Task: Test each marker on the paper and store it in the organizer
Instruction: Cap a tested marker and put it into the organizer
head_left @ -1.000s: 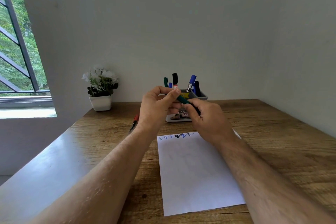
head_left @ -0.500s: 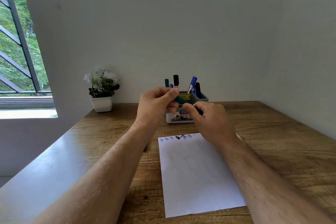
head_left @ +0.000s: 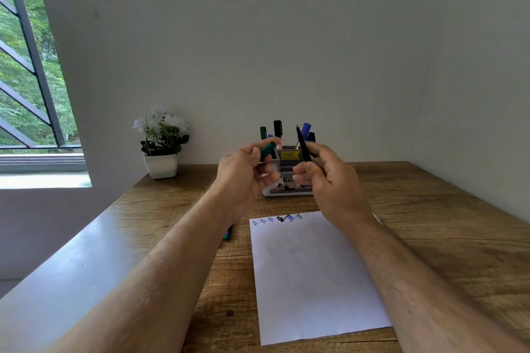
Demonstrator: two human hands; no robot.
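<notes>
We have the green cap (head_left: 268, 149) pinched in our left hand (head_left: 243, 172) and the uncapped marker (head_left: 303, 143) gripped tip-up in our right hand (head_left: 332, 180), so next, we judge, its tip must come down to the paper (head_left: 312, 275) below.

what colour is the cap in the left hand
Green; the cap shows in the head view, pinched in the left hand.

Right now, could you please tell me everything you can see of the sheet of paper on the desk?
The sheet of paper is plain white, thin and flat, lying on the wooden desk in front of the grey organizer, slightly skewed. Along its far edge runs a row of small test scribbles, mostly blue with one darker mark. The rest is blank. Neither hand touches it; the right forearm crosses over its right side.
</notes>
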